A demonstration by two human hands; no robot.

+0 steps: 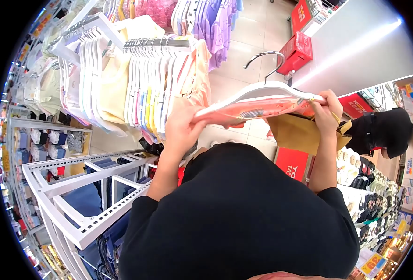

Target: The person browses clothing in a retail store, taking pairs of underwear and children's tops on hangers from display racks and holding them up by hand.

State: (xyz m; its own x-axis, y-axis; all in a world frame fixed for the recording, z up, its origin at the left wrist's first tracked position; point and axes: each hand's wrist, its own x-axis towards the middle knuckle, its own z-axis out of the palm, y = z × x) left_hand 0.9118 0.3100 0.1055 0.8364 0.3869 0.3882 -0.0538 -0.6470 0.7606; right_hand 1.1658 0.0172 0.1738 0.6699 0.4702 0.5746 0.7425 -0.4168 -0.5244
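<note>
A white hanger [255, 88] with a silver hook is held up in front of the black shirt, a coral pink garment [274, 108] hanging on it. My left hand [183, 126] is closed on the hanger's left end and the fabric there. At the right end, the fingers of my right hand [327, 109] grip the hanger and the garment's shoulder. Just beyond my left hand, a peach garment [198, 74] hangs at the end of a rail of clothes. Below the held garment is an open cardboard box [293, 137].
White hangers with clothes [145, 88] fill the rail at the left. A white metal rack [71, 186] stands at lower left. Red boxes [296, 51] stand on the floor ahead. Shoes [367, 205] line the right side, near a person in black [384, 130].
</note>
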